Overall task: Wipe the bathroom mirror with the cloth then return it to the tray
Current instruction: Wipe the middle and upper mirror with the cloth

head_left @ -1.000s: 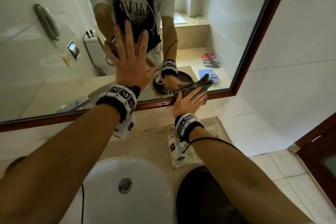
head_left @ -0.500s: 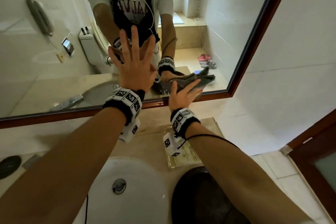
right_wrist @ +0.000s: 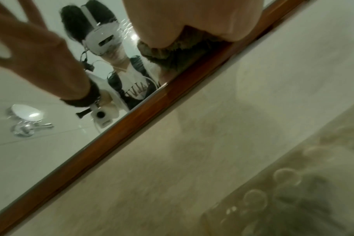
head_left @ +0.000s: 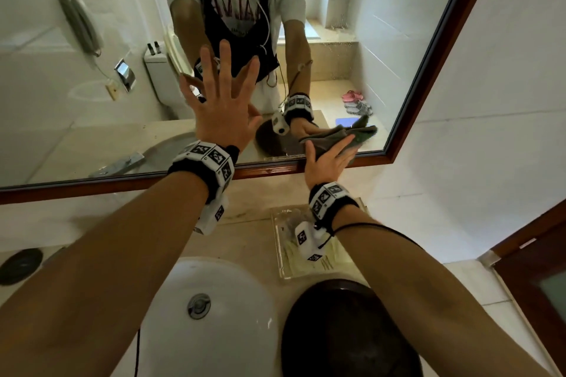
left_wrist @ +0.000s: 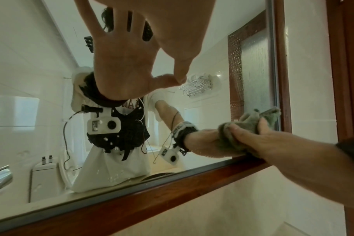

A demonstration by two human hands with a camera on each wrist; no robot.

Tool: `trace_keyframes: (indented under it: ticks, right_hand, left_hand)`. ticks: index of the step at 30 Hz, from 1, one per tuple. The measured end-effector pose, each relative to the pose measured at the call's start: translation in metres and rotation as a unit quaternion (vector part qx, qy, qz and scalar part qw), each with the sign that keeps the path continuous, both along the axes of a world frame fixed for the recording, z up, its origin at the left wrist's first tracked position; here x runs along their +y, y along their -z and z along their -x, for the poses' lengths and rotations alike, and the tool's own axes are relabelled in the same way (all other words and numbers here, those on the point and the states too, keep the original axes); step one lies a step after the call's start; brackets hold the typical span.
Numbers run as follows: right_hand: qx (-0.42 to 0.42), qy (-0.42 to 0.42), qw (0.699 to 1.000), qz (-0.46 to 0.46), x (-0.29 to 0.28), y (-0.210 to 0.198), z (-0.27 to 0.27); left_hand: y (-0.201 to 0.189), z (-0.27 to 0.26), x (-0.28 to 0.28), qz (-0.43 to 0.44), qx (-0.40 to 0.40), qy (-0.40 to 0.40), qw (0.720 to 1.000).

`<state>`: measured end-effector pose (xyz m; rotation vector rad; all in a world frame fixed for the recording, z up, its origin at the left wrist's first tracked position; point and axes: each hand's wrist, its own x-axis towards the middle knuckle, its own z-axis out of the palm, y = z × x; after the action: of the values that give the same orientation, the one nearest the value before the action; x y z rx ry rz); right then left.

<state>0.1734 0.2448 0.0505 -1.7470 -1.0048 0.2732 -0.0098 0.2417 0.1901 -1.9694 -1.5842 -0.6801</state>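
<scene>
The wood-framed mirror fills the wall above the counter. My left hand lies flat on the glass with its fingers spread; in the left wrist view the left hand meets its own reflection. My right hand presses a bunched grey-green cloth on the glass near the mirror's lower right corner, fingers straight over it. The left wrist view shows the cloth under the right hand. A clear glass tray sits on the counter beneath my right wrist, with no cloth on it.
A white sink basin is set in the counter below my arms. A dark round object lies at the front right, in front of the tray. A small dark disc sits at far left. A brown door stands at right.
My right hand has slid the cloth a little to the right along the mirror's lower edge, toward the corner. My left hand has stayed flat on the glass.
</scene>
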Motion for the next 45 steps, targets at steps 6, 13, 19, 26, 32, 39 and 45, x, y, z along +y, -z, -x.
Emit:
trace_keyframes:
  ticks: [6, 13, 19, 26, 32, 39, 45]
  right_hand:
    - [-0.024, -0.005, 0.999, 0.031, -0.006, 0.005, -0.067]
    - [-0.017, 0.019, 0.998, 0.059, -0.007, 0.001, -0.056]
    - [-0.024, 0.015, 0.997, 0.068, -0.008, 0.005, 0.0]
    - [-0.019, -0.026, 0.998, 0.059, -0.009, 0.003, 0.133]
    - [-0.086, -0.074, 0.993, 0.041, -0.009, 0.001, 0.204]
    - [-0.016, -0.033, 0.999, 0.015, -0.004, -0.01, 0.144]
    - [0.153, 0.072, 0.986, 0.002, 0.008, -0.042, 0.049]
  left_hand:
    - [-0.002, -0.004, -0.004, 0.001, 0.005, -0.02, 1.0]
    - [-0.007, 0.0, -0.01, 0.007, 0.021, -0.035, 0.999]
    - [-0.006, 0.036, -0.017, 0.013, -0.015, -0.052, 0.998]
    - [-0.007, 0.106, -0.025, 0.026, -0.028, -0.08, 0.996]
    - [0.001, 0.164, -0.029, 0.027, -0.037, -0.111, 0.993]
    - [0.002, 0.155, -0.021, 0.035, -0.051, -0.085, 0.994]
    - [0.011, 0.131, -0.014, 0.055, -0.079, -0.078, 0.992]
